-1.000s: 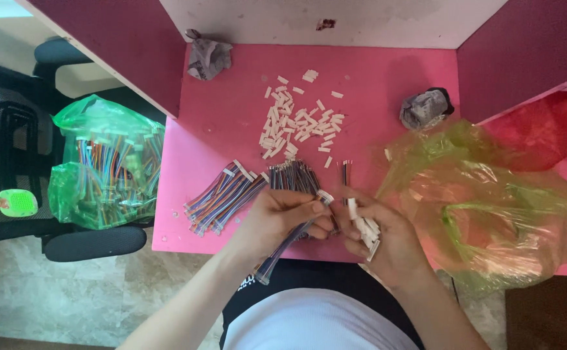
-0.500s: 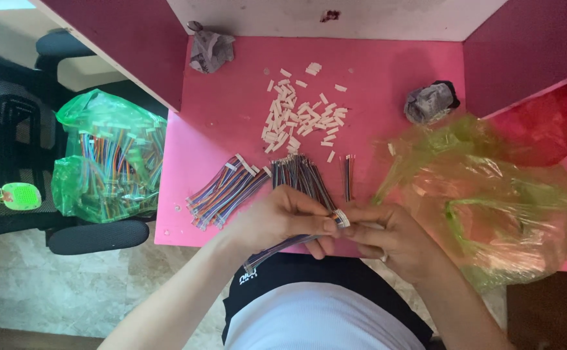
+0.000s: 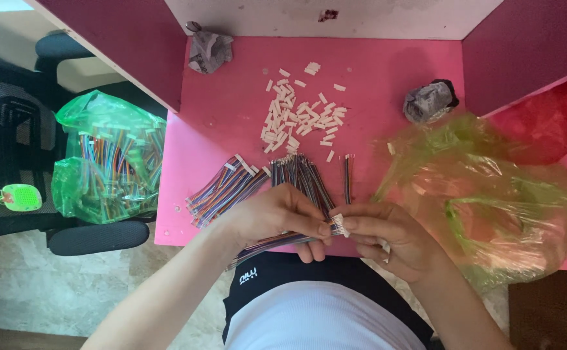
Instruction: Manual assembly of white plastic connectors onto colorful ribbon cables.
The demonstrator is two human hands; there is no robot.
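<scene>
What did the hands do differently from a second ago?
The two hands came together: the left hand brought its strip of coloured wires up to the right hand, and both now pinch a small white connector at the wire end. The connector pile, the wire bundles and the green bag stayed put.

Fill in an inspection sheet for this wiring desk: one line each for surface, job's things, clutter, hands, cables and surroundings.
Surface: pink desk, walled by maroon panels.
Job's things: ribbon cable and small white connector, pinched between both hands.
Clutter: two crumpled paper wads; yellow-green plastic bag at the right.
Hands: left hand grips the cable; right hand holds the connector.
Cables: finished bundle and loose bundle on the desk; white connector pile behind.
Surroundings: green bag of cables on a black chair.
</scene>
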